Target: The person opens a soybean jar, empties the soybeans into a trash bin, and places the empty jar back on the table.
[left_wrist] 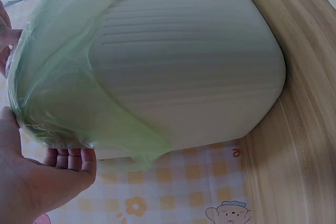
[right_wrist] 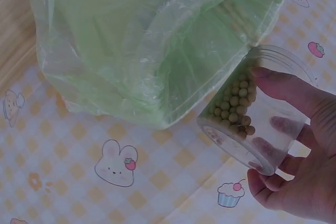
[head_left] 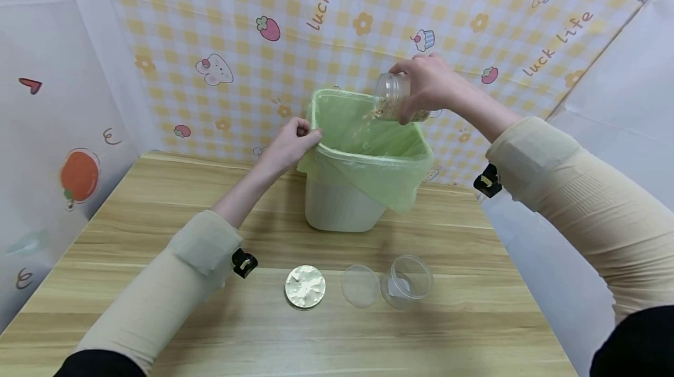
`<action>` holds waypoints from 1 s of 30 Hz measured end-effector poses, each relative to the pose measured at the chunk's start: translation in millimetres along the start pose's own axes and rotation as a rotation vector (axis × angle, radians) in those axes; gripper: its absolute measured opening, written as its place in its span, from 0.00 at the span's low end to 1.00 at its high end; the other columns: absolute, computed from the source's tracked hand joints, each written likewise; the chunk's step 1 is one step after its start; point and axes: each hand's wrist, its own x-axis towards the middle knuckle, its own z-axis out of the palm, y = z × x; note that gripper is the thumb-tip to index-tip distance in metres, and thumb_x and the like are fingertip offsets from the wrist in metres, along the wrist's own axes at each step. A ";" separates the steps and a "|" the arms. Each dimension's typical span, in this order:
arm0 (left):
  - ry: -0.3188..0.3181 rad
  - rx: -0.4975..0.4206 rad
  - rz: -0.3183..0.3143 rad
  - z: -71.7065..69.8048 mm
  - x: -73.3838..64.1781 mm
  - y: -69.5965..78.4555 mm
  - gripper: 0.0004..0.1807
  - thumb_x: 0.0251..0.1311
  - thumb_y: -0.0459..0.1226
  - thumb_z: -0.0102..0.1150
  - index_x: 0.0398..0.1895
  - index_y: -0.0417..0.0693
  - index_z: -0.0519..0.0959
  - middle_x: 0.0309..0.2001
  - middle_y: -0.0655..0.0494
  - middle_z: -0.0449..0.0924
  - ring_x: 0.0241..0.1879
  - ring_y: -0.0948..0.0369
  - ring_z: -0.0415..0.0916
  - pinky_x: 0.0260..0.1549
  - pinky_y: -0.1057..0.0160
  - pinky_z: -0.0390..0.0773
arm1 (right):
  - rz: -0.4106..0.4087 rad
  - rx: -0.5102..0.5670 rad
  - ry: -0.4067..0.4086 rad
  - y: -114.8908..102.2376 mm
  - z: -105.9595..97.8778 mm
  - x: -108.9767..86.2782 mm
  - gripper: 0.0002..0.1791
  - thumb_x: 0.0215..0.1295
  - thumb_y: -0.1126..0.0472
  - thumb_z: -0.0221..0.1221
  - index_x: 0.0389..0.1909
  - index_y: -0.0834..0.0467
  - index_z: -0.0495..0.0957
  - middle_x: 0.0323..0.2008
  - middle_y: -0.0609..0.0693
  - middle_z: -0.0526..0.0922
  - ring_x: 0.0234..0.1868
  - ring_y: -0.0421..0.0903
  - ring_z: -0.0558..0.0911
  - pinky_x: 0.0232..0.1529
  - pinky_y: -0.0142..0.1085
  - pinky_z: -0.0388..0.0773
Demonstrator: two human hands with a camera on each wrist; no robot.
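A white trash bin (head_left: 339,201) stands at the back of the table, lined with a green plastic bag (head_left: 395,175) folded over its rim. My left hand (head_left: 295,143) grips the bin's left rim through the bag, fingers curled on the outside in the left wrist view. My right hand (head_left: 432,87) holds a clear jar (head_left: 391,89) tipped on its side over the bin's right rim, mouth toward the inside. Round, yellowish beans (right_wrist: 233,103) lie along the jar's lower wall in the right wrist view. Some fall from its mouth into the bag.
In front of the bin lie a gold lid (head_left: 305,287) and a clear round lid (head_left: 360,286). Beside them is a clear plastic cup (head_left: 416,277) with a pale label. A yellow checked cloth (head_left: 237,43) hangs close behind the bin.
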 end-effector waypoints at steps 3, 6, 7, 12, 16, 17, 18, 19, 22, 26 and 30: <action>-0.002 -0.005 0.000 0.3 0.0 -0.5 0.28 0.72 0.51 0.51 0.62 0.38 0.65 0.51 0.49 0.68 0.47 0.56 0.66 0.48 0.63 0.69 | -0.014 -0.005 0.008 -0.1 0.0 0.0 0.53 0.36 0.59 0.80 0.70 0.61 0.71 0.60 0.66 0.79 0.61 0.63 0.72 0.71 0.57 0.59; -0.006 -0.010 0.000 0.4 -0.1 -0.5 0.28 0.72 0.50 0.51 0.62 0.38 0.65 0.50 0.50 0.67 0.47 0.56 0.66 0.48 0.63 0.69 | -0.028 -0.012 0.014 -0.3 -0.5 0.0 0.52 0.36 0.59 0.79 0.69 0.62 0.72 0.60 0.66 0.80 0.60 0.62 0.73 0.72 0.57 0.58; -0.006 -0.011 0.000 0.4 -0.1 -0.6 0.28 0.72 0.50 0.51 0.62 0.38 0.65 0.50 0.50 0.67 0.47 0.56 0.66 0.48 0.63 0.69 | -0.031 -0.013 0.015 -0.4 -0.6 0.0 0.52 0.36 0.59 0.79 0.69 0.62 0.72 0.59 0.66 0.80 0.60 0.62 0.73 0.72 0.57 0.59; -0.008 -0.013 0.000 0.8 0.1 -0.3 0.28 0.72 0.50 0.51 0.62 0.37 0.65 0.50 0.50 0.67 0.47 0.57 0.66 0.48 0.63 0.69 | -0.036 -0.026 0.017 -1.0 -1.3 -0.7 0.52 0.35 0.59 0.80 0.69 0.62 0.72 0.59 0.67 0.80 0.59 0.62 0.73 0.71 0.56 0.59; -0.006 -0.013 0.002 1.1 -0.1 -0.2 0.28 0.72 0.50 0.51 0.62 0.37 0.65 0.50 0.50 0.67 0.47 0.57 0.66 0.48 0.63 0.69 | -0.030 -0.040 0.015 -2.0 -1.5 -1.3 0.53 0.35 0.58 0.80 0.69 0.62 0.72 0.58 0.67 0.80 0.59 0.62 0.73 0.72 0.56 0.59; -0.005 -0.013 0.002 1.2 -0.1 -0.3 0.28 0.72 0.50 0.51 0.62 0.37 0.65 0.50 0.50 0.67 0.47 0.57 0.66 0.48 0.63 0.69 | -0.028 -0.043 0.013 -2.3 -1.7 -1.4 0.53 0.35 0.58 0.80 0.69 0.61 0.72 0.58 0.67 0.80 0.60 0.62 0.73 0.72 0.57 0.58; -0.004 -0.012 0.004 1.1 -0.1 -0.3 0.28 0.72 0.50 0.51 0.62 0.37 0.65 0.50 0.49 0.67 0.47 0.56 0.66 0.48 0.63 0.70 | -0.026 -0.046 0.013 -2.7 -1.9 -1.6 0.53 0.35 0.58 0.81 0.69 0.61 0.72 0.58 0.67 0.80 0.60 0.63 0.72 0.73 0.57 0.58; -0.002 -0.010 0.005 1.1 -0.1 -0.2 0.28 0.72 0.50 0.51 0.62 0.37 0.65 0.50 0.49 0.67 0.47 0.56 0.66 0.48 0.63 0.70 | -0.025 -0.047 0.013 -2.6 -1.7 -1.3 0.53 0.35 0.58 0.80 0.69 0.61 0.72 0.58 0.67 0.80 0.60 0.62 0.72 0.73 0.56 0.58; -0.001 -0.005 0.005 1.1 -0.1 0.0 0.28 0.72 0.50 0.50 0.63 0.37 0.65 0.52 0.49 0.68 0.48 0.56 0.66 0.49 0.63 0.70 | -0.028 -0.051 0.015 -3.0 -1.9 -1.5 0.53 0.34 0.59 0.81 0.69 0.61 0.72 0.59 0.67 0.80 0.60 0.62 0.73 0.73 0.56 0.58; -0.001 0.001 0.000 0.7 -0.2 0.4 0.29 0.72 0.51 0.50 0.64 0.37 0.65 0.54 0.47 0.69 0.49 0.55 0.67 0.50 0.62 0.70 | -0.036 -0.051 0.017 -3.6 -1.8 -2.1 0.52 0.34 0.59 0.80 0.69 0.61 0.73 0.59 0.66 0.81 0.60 0.61 0.73 0.72 0.56 0.58; -0.005 0.000 0.001 0.3 -0.2 0.6 0.29 0.72 0.50 0.50 0.64 0.37 0.65 0.53 0.47 0.68 0.49 0.56 0.67 0.49 0.63 0.70 | -0.039 -0.056 0.016 -3.8 -2.1 -1.9 0.52 0.34 0.59 0.80 0.69 0.61 0.73 0.59 0.66 0.81 0.60 0.61 0.73 0.71 0.55 0.59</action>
